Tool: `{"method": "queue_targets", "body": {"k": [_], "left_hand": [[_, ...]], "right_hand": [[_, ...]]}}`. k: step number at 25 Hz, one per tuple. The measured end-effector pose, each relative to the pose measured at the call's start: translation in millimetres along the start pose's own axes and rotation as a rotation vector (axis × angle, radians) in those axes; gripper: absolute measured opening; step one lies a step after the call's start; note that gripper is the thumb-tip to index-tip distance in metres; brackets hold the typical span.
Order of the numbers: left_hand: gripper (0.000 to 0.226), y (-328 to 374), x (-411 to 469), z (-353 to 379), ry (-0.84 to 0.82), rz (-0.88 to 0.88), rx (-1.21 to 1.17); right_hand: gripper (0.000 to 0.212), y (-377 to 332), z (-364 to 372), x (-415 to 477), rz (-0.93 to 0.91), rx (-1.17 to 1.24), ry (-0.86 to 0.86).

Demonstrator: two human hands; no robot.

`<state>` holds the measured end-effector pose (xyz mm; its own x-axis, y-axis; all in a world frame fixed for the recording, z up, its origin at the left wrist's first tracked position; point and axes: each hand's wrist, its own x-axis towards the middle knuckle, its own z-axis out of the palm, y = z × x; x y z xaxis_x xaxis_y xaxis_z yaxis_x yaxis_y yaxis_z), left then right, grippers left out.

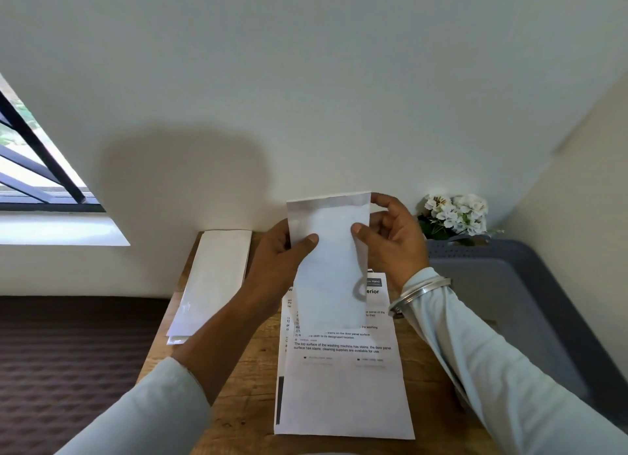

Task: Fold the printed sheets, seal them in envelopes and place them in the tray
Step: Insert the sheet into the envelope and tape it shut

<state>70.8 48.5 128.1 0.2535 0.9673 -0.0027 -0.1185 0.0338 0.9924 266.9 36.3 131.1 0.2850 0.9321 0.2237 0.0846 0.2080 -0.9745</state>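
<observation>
I hold a white envelope (331, 267) upright above the wooden table (248, 386), its open flap end at the top. My left hand (282, 254) grips its left edge, thumb on the front. My right hand (390, 240) pinches its right edge near the top, thumb in front and fingers behind. Under it lies a stack of printed sheets (343, 386) with black text. A pile of white envelopes (214, 281) lies at the table's left. The grey tray (503, 284) stands to the right of the table.
White flowers (455, 215) sit behind the grey tray by the wall. A window (30, 169) is at the left. Dark textured bedding (68, 369) lies left of the table. The wall runs close behind the table.
</observation>
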Motion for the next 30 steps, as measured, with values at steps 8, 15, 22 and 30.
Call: {"method": "queue_targets", "body": {"k": [8,15,22,30], "left_hand": [[0.029,-26.1,4.6,-11.0,0.096,0.002,0.150],[0.017,-68.8,-2.1,-28.1,0.096,-0.263,0.126],[0.016,-106.0,-15.1,-40.8,0.056,-0.430,0.246],[0.017,-119.8,-20.3,-59.6,-0.024,-0.465,0.398]], "right_hand": [[0.026,24.9,0.6,-3.3,0.163,-0.076,-0.096],[0.035,67.0,8.3,-9.3,0.270,-0.197,-0.101],[0.037,100.6,17.3,-28.3,0.390,-0.464,-0.134],[0.034,109.1,29.2,-54.4,0.464,-0.604,-0.127]]}}
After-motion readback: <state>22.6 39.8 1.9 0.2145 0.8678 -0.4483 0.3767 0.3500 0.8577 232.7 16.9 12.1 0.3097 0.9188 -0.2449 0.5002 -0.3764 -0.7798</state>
